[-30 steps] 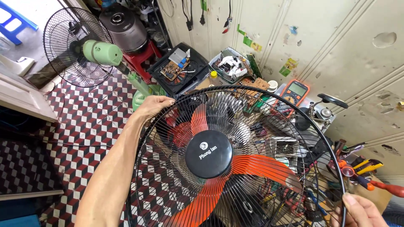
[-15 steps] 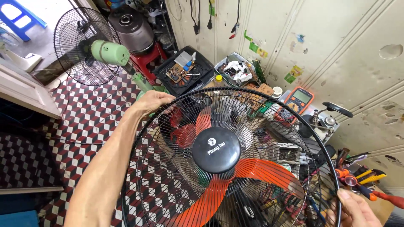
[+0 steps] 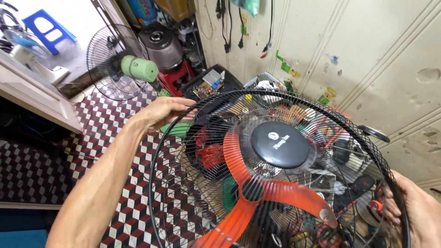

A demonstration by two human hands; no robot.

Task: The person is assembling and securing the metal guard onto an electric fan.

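my left hand point(image 3: 163, 112) and right hand point(image 3: 415, 209) are both clamped on the rim of the black wire fan guard point(image 3: 202, 183), held over the orange blades point(image 3: 275, 195). since a moment ago i've tilted it and swung it right, so i'm lining it up on the fan, i judge

fan grille point(image 3: 321, 108) bottom cut off, right hand point(image 3: 420, 213) partly out of frame
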